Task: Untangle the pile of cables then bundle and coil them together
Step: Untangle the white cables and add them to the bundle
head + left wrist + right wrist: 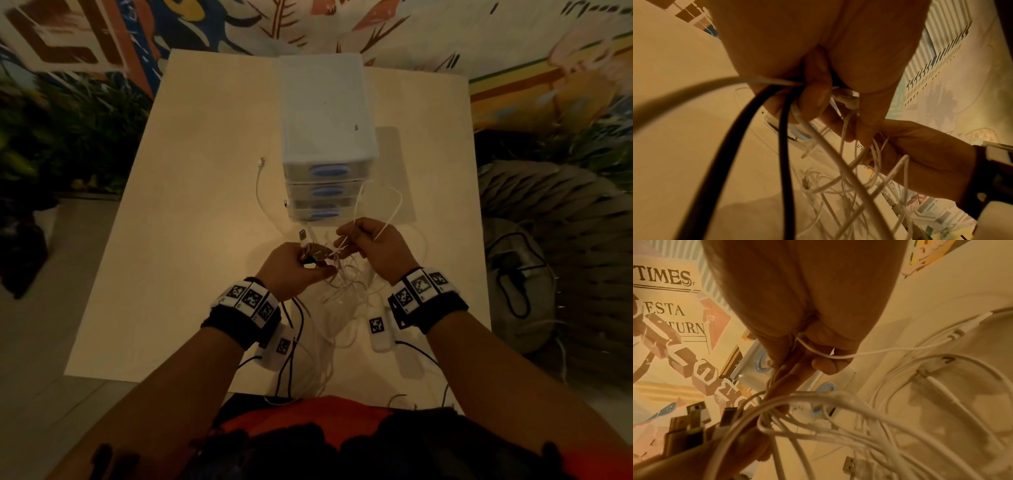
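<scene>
A tangle of thin white cables (342, 284) hangs between my two hands above the cream table (191, 212). My left hand (291, 267) grips a bunch of plug ends (310, 251), with one USB plug (303, 235) sticking up. In the left wrist view its fingers (813, 91) curl round white and black cables (785, 146). My right hand (373, 246) pinches thin white strands, and a loop (380, 202) rises from it. In the right wrist view a strand (838, 356) crosses the curled fingers (828, 365). More cable (260, 192) trails left on the table.
A white three-drawer organiser (325, 137) with blue handles stands just beyond my hands. White wrist-camera units (378, 329) with black leads hang under both wrists. Loose plugs (851, 465) lie on the table. A patterned wall and a woven basket (561, 240) surround the table.
</scene>
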`<state>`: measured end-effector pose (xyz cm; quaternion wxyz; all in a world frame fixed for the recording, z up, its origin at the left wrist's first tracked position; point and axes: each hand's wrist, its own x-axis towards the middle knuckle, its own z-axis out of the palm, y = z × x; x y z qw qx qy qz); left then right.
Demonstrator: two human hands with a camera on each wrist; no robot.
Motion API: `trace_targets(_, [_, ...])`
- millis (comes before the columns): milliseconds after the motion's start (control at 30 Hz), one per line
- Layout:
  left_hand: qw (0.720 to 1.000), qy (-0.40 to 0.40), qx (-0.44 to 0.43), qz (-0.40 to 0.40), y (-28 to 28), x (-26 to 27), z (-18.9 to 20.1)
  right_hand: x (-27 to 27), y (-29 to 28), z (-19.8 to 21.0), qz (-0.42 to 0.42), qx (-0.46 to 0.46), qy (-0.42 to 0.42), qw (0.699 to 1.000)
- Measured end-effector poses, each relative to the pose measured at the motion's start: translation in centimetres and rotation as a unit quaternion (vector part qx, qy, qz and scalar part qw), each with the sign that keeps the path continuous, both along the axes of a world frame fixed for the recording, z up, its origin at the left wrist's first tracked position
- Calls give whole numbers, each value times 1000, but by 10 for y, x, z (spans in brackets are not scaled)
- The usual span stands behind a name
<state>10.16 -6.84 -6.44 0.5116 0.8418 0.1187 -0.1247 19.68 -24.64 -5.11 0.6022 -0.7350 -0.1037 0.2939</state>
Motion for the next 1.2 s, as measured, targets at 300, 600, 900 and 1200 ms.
trace_targets(300, [995, -26, -27, 95, -4, 0, -2, 2, -2, -6, -4, -28, -12, 1000])
trace_targets(600, [998, -2, -46, 50, -6, 3, 14, 2, -3, -7, -5, -47, 6, 999])
trace_targets(900, [996, 39, -23, 73, -1, 3, 12, 15, -12, -6, 8, -237, -67, 969])
trace_targets(1200, [980, 86, -85, 155, -8, 4, 16, -28, -21, 49, 84, -203, -353, 910])
